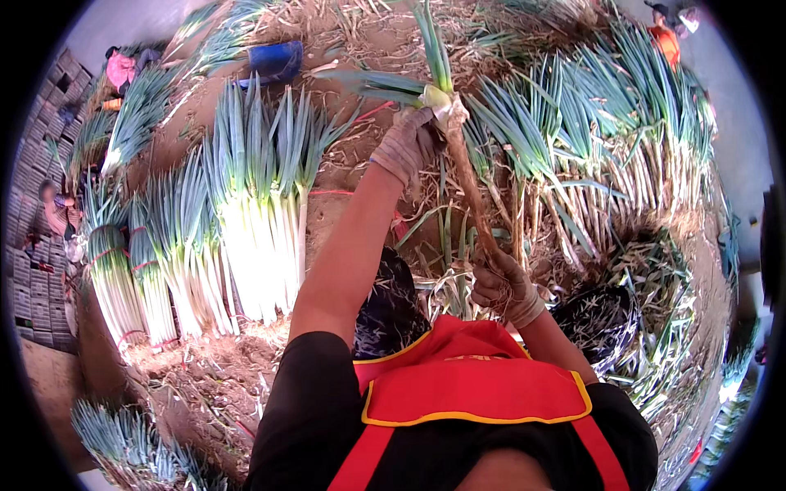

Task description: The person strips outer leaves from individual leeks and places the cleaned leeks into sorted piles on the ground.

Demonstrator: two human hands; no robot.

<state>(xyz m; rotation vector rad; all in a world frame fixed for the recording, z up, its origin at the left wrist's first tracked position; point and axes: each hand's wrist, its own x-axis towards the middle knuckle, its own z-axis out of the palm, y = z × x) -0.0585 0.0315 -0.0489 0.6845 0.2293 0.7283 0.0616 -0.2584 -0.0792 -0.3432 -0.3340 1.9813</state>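
Observation:
My left hand (411, 149), in a light work glove, is closed round a long green onion (467, 176) just below where its leaves fan out. The stalk is wrapped in brown, dirty outer skin, and a pale patch shows near the leaves. My right hand (506, 288), also gloved, grips the root end lower down. Between my hands the onion slants down to the right. Cleaned white-stemmed green onions (262, 204) stand in a row to my left. Uncleaned brown-stemmed green onions (639, 147) lean in a long row to my right.
Tied bundles (115, 274) of green onions stand at the far left. A blue tub (275, 61) lies toward the back. Peeled leaf scraps (655, 295) are heaped at the right. Other people, one in a pink top (120, 69) and one in orange (666, 42), are farther off.

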